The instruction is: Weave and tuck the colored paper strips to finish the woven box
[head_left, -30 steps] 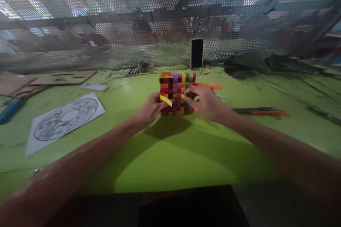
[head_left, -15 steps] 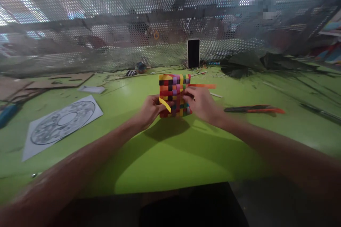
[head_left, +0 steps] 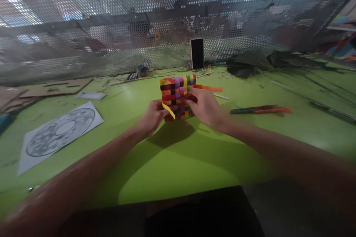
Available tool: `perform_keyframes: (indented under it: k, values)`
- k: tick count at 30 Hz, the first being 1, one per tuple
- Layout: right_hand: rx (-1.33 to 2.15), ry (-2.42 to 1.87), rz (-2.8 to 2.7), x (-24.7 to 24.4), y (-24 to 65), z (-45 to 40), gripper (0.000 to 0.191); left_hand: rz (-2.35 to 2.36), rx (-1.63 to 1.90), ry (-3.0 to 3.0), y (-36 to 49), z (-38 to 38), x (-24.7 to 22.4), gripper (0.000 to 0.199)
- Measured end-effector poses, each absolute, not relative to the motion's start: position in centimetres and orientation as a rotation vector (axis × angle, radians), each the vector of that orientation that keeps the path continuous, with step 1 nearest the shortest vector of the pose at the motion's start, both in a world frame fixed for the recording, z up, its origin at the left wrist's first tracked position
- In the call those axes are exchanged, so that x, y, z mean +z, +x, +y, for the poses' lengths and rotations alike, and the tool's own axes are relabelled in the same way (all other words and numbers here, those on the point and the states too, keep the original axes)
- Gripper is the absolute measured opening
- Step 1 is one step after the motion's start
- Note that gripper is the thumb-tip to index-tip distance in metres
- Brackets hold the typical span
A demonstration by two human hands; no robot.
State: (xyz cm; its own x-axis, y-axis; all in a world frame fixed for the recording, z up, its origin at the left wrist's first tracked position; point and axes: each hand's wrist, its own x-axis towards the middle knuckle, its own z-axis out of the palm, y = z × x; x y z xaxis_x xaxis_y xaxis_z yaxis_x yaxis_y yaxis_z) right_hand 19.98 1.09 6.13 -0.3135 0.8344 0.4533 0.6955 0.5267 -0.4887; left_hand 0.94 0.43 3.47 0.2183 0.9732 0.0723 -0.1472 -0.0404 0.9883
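Holds the weave [head_left: 178,94], a checkered piece of coloured strips, upright over the middle of the bench [head_left: 167,170], between the near and far edges. Cannot tell whether resting it on the bench or holding it just above. With the left hand [head_left: 151,116], grips the lower left side firmly, thumb across the front, other fingers mostly hidden behind. Has a yellow strip [head_left: 168,111] slanting loose across the front, beside the left thumb. With the right hand [head_left: 205,106], bends thumb and forefinger nearly together against the right part of the front; cannot tell if pinching a strip there. Has an orange strip [head_left: 211,89] sticking out past the right side, beyond the right hand. Further toward the right edge, has a dark-and-orange item [head_left: 261,109], well apart from the weave. Toward the left edge, has a sheet [head_left: 64,127] printed with a ring; beyond it, a white card [head_left: 91,96], and toward the far left corner, flat cardboard [head_left: 36,92]. At the far edge, has a phone [head_left: 197,53] standing upright; toward the far right corner, dark leaves [head_left: 250,63].
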Motion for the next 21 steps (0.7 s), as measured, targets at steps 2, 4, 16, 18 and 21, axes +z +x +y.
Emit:
perform_keyframes:
  k: [2, 4, 16, 18, 21]
  values:
    - [0.226, -1.210, -2.124, 6.28, 20.04, 1.05, 0.005, 0.932, 1.159, 1.243, 0.97, 0.42, 3.62, 0.034]
    - [0.211, -1.192, -2.154, 6.39, 20.16, 1.10, 0.004, 0.950, 1.160, 1.239, 0.96, 0.44, 3.68, 0.034]
    - [0.365, -1.081, -2.083, 6.42, 20.66, 1.23, 0.006, 0.897, 1.092, 1.307, 0.53, 0.76, 3.32, 0.033]
    - [0.333, -1.058, -2.101, 6.34, 20.64, 1.21, 0.011, 0.878, 1.076, 1.309, 0.51, 0.80, 3.32, 0.034]
    - [0.266, -1.014, -2.109, 6.09, 20.63, 1.12, 0.014, 0.862, 1.068, 1.319, 0.58, 0.74, 3.53, 0.035]
